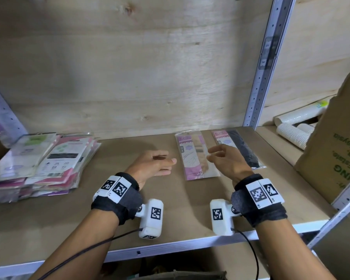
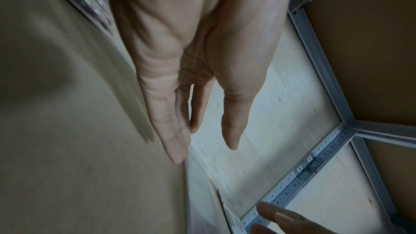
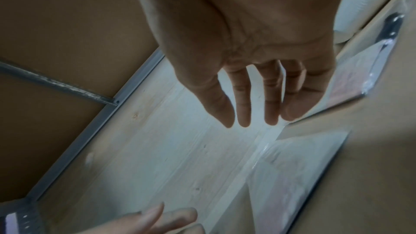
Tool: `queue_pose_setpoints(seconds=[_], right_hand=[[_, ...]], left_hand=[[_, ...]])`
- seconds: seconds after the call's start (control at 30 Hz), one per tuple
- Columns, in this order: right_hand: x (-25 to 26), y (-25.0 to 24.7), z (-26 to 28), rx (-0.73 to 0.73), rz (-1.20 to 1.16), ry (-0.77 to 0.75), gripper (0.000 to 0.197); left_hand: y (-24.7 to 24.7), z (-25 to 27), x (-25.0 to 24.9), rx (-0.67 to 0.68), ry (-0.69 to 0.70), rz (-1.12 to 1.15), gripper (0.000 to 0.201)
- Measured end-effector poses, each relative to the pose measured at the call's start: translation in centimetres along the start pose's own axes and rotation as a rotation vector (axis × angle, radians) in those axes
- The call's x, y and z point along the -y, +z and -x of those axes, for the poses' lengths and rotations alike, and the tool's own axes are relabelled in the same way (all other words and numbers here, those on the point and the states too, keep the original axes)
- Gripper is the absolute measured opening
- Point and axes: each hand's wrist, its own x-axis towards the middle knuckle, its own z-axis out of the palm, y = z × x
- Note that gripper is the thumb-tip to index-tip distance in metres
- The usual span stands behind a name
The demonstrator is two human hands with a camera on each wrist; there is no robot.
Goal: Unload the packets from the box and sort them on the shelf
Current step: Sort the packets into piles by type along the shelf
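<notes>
Two long clear packets with pink labels lie side by side at the back right of the wooden shelf point(image 1: 170, 215): a beige one point(image 1: 194, 156) and a black one point(image 1: 240, 146). A pile of pink, white and green packets point(image 1: 38, 162) sits at the left. My left hand point(image 1: 160, 161) hovers over the shelf just left of the beige packet, fingers relaxed and holding nothing. My right hand point(image 1: 216, 154) hovers between the two long packets, fingers loosely spread and holding nothing. The wrist views show the left hand point(image 2: 202, 131) and the right hand point(image 3: 252, 109) with straight fingers.
A cardboard box point(image 1: 335, 142) with green print leans at the right beyond the metal upright point(image 1: 261, 77). White ribbed paper cups point(image 1: 293, 130) lie behind it. The plywood back wall point(image 1: 129, 67) closes the shelf.
</notes>
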Motion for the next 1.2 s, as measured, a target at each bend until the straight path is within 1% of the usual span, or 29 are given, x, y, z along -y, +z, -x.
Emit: queue_pose_setpoints(seconds=[0.07,0.13,0.23,0.3,0.4,0.47,0.57,0.67,0.7,0.83,0.9,0.97,1.03,1.07,1.13,1.2], right_hand=[[0.9,0.8,0.6,0.013,-0.040,-0.055,0.016],[2.0,2.0,1.4,0.090,-0.102,-0.088,0.013],[3.9,4.5,2.5,0.225,-0.196,-0.098,0.014],[5.2,6.7,2.9,0.294,-0.203,-0.104,0.016],[7.5,10.3,3.1,0.385,-0.210,-0.113,0.018],[9.2,13.0,2.9,0.431,-0.204,-0.116,0.018],[11.7,17.4,2.5,0.512,-0.180,-0.110,0.014],[14.2,21.8,2.3,0.557,-0.133,-0.097,0.007],[15.0,23.3,2.2,0.563,-0.129,-0.087,0.009],[17.7,29.0,1.9,0.566,-0.138,-0.018,0.024],[18.2,31.3,1.6,0.545,-0.027,-0.026,0.040],[18.1,33.1,1.4,0.513,0.098,-0.074,0.058],[17.5,34.0,1.0,0.497,0.109,-0.083,0.081],[17.3,34.3,0.9,0.493,0.101,-0.076,0.086],[16.9,34.0,0.8,0.503,0.094,-0.069,0.083],[16.4,33.0,0.6,0.520,0.080,-0.083,0.067]], left_hand=[[-2.0,0.9,-0.2,-0.038,0.025,-0.006,0.056],[-4.3,1.9,-0.5,-0.082,0.052,-0.015,0.048],[-8.2,3.5,-0.8,-0.161,0.081,-0.023,0.037],[-11.0,4.7,-0.9,-0.212,0.087,-0.038,0.033],[-15.1,6.3,-0.6,-0.296,0.081,-0.051,0.030],[-17.3,7.3,-0.4,-0.368,0.080,-0.046,0.024],[-20.3,8.4,-0.2,-0.461,0.081,-0.026,0.016],[-22.8,9.4,-0.2,-0.527,0.074,-0.011,0.016],[-23.5,9.7,-0.2,-0.550,0.076,-0.004,0.016],[-25.1,10.6,0.1,-0.648,0.071,0.003,0.015],[-25.4,10.9,0.1,-0.660,0.059,-0.002,0.012],[-25.9,11.1,0.2,-0.660,0.055,0.012,0.012],[-26.3,11.2,0.3,-0.663,0.051,0.020,0.014],[-26.5,11.3,0.4,-0.665,0.049,0.020,0.014],[-26.7,11.3,0.4,-0.666,0.045,0.033,0.013],[-26.6,11.2,0.4,-0.669,0.039,0.053,0.012]])
